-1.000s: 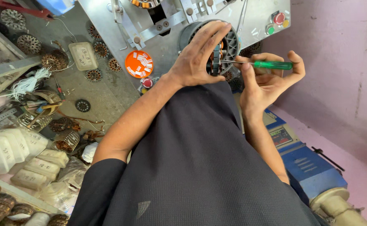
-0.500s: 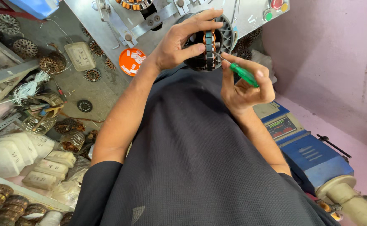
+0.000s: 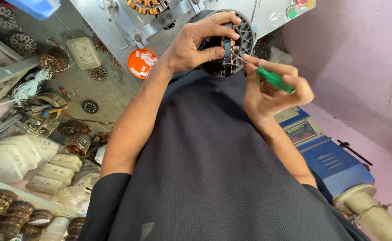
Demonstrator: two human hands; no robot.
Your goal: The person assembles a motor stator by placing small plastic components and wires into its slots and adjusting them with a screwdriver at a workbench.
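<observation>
My left hand [image 3: 196, 44] grips a round black motor stator [image 3: 225, 58] with copper windings, held upright in front of a grey slotted ring on the machine [image 3: 249, 33]. My right hand [image 3: 272, 91] holds a green-handled screwdriver [image 3: 274, 79]. Its thin metal tip points left and touches the stator's edge. My dark shirt fills the lower middle of the view.
An orange dish of small white slips [image 3: 141, 61] lies on the grey bench. Loose stators and a wire bundle [image 3: 30, 87] are scattered at left, with white plastic bags [image 3: 21, 156] below. A blue machine with a display [image 3: 325, 156] stands at right beside a pink wall.
The view has shifted and both hands now sit closer together. My right hand has tilted the screwdriver from level to slanting down-right, with its tip at the stator.
</observation>
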